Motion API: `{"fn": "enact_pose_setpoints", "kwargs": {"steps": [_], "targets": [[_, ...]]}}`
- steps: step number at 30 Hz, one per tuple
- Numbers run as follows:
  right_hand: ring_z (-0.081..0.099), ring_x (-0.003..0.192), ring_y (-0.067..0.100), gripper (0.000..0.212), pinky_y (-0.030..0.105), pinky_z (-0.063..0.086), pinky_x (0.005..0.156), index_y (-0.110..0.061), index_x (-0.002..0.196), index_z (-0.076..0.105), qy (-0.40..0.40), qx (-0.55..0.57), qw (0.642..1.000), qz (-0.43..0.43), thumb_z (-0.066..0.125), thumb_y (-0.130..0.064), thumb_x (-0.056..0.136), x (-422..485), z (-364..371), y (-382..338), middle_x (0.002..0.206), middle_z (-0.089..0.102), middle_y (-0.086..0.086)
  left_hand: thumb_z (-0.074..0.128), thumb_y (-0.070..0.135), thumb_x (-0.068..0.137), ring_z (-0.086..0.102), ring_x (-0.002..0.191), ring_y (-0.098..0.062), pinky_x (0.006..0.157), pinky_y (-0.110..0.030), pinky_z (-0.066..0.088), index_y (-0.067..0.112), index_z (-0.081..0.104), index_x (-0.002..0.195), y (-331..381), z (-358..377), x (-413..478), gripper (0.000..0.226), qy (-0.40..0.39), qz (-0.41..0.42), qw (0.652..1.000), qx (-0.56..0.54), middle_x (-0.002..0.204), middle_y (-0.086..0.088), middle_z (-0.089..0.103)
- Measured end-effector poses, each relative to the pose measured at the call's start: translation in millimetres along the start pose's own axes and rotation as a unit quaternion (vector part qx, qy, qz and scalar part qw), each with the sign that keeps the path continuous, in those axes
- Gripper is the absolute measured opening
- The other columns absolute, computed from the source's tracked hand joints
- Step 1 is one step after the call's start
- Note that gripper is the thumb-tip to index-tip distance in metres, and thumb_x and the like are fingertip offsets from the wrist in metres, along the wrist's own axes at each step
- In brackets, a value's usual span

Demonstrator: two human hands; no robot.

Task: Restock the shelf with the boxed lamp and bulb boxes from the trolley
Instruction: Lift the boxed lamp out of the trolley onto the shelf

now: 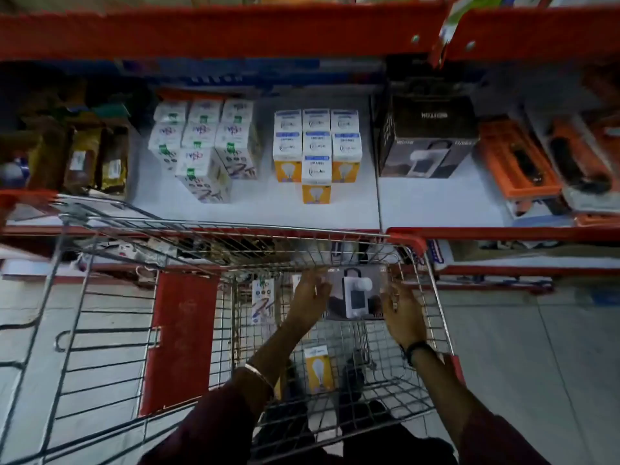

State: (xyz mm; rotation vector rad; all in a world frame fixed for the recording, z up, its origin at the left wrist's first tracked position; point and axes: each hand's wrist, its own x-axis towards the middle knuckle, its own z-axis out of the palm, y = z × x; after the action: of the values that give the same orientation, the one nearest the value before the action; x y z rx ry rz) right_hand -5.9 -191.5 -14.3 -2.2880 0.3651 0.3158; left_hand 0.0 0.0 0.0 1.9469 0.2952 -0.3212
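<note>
A dark boxed lamp lies at the far end of the wire trolley. My left hand presses its left side and my right hand its right side, so both grip it. Lower in the trolley lies a yellow-and-white bulb box, and a white bulb box stands at the left. On the white shelf stand a matching boxed lamp, a group of yellow-and-white bulb boxes and a group of white bulb boxes.
Orange packaged goods fill the shelf's right end, dark packets its left end. A red shelf beam runs overhead. The trolley's red folding flap sits to the left. Bare shelf lies in front of the boxed lamp.
</note>
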Motion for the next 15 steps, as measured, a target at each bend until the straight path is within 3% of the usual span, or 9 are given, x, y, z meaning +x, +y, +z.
{"fn": "enact_pose_setpoints", "kwargs": {"steps": [2, 4, 7, 11, 15], "targets": [[0.06, 0.107, 0.034, 0.034, 0.034, 0.049, 0.084, -0.01, 0.123, 0.057, 0.001, 0.027, 0.999, 0.033, 0.052, -0.026, 0.094, 10.0, 3.7, 2.8, 0.127, 0.06, 0.015, 0.048, 0.01, 0.092, 0.057, 0.109, -0.033, 0.099, -0.05, 0.048, -0.004, 0.05, 0.125, -12.7, 9.5, 12.7, 0.036, -0.024, -0.035, 0.999, -0.006, 0.122, -0.027, 0.056], [0.057, 0.112, 0.034, 0.035, 0.035, 0.047, 0.091, -0.008, 0.125, 0.057, -0.025, 0.038, 0.997, 0.061, 0.054, -0.02, 0.092, 22.4, 9.3, 9.5, 0.129, 0.058, 0.016, 0.049, 0.016, 0.091, 0.055, 0.116, -0.037, 0.1, -0.054, 0.046, 0.0, 0.049, 0.128, -21.7, 18.4, 20.9, 0.041, -0.042, -0.101, 0.994, 0.007, 0.129, -0.024, 0.054], [0.055, 0.117, 0.032, 0.044, 0.041, 0.047, 0.101, -0.011, 0.13, 0.052, -0.064, 0.065, 0.991, 0.094, 0.054, -0.018, 0.087, 44.4, 23.7, 25.1, 0.131, 0.058, 0.014, 0.05, 0.02, 0.092, 0.051, 0.124, -0.034, 0.105, -0.045, 0.044, 0.005, 0.043, 0.134, -35.8, 33.1, 38.2, 0.045, -0.068, -0.184, 0.979, 0.061, 0.136, -0.019, 0.051], [0.056, 0.118, 0.032, 0.04, 0.042, 0.047, 0.101, -0.008, 0.128, 0.054, -0.086, 0.077, 0.985, 0.131, 0.057, -0.014, 0.088, 65.0, 35.3, 34.3, 0.13, 0.059, 0.015, 0.052, 0.023, 0.092, 0.045, 0.129, -0.034, 0.108, -0.038, 0.04, 0.005, 0.035, 0.139, -42.3, 51.7, 57.8, 0.053, -0.095, -0.242, 0.957, 0.127, 0.141, -0.019, 0.045], [0.056, 0.118, 0.031, 0.046, 0.04, 0.047, 0.099, -0.011, 0.131, 0.05, -0.092, 0.074, 0.983, 0.137, 0.058, -0.026, 0.089, 78.5, 44.5, 41.1, 0.133, 0.057, 0.014, 0.056, 0.012, 0.089, 0.053, 0.119, -0.035, 0.097, -0.039, 0.045, 0.003, 0.042, 0.131, -46.9, 61.1, 72.9, 0.046, -0.033, -0.283, 0.957, 0.046, 0.128, -0.019, 0.056]]}}
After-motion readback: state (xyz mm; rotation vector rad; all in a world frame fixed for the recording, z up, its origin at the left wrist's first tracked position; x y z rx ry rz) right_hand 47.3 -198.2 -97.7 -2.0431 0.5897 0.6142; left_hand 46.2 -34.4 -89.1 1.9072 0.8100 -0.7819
